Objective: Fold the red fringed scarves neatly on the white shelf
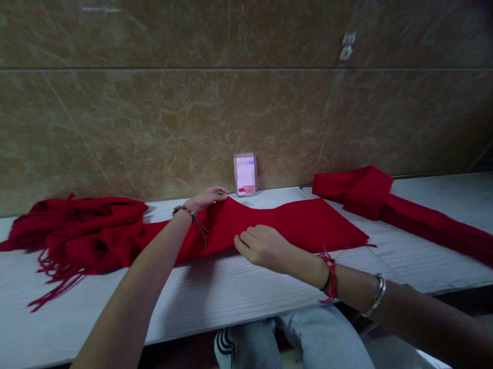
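Long, flat red cloth strip (298,223) should handle soft and light, best held by opposite edges: left hand (208,198) pinches far edge; right hand (261,248), fingers curled, grip indeterminable from here.

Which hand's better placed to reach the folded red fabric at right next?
Probably the right hand, nearer the folded red fabric; the left hand is farther, at the raised edge of the long red cloth.

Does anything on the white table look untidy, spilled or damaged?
The red cloth heap at the left looks untidy: it lies crumpled, while the folded red cloth at the right forms a long strip. I see no spill or damage.
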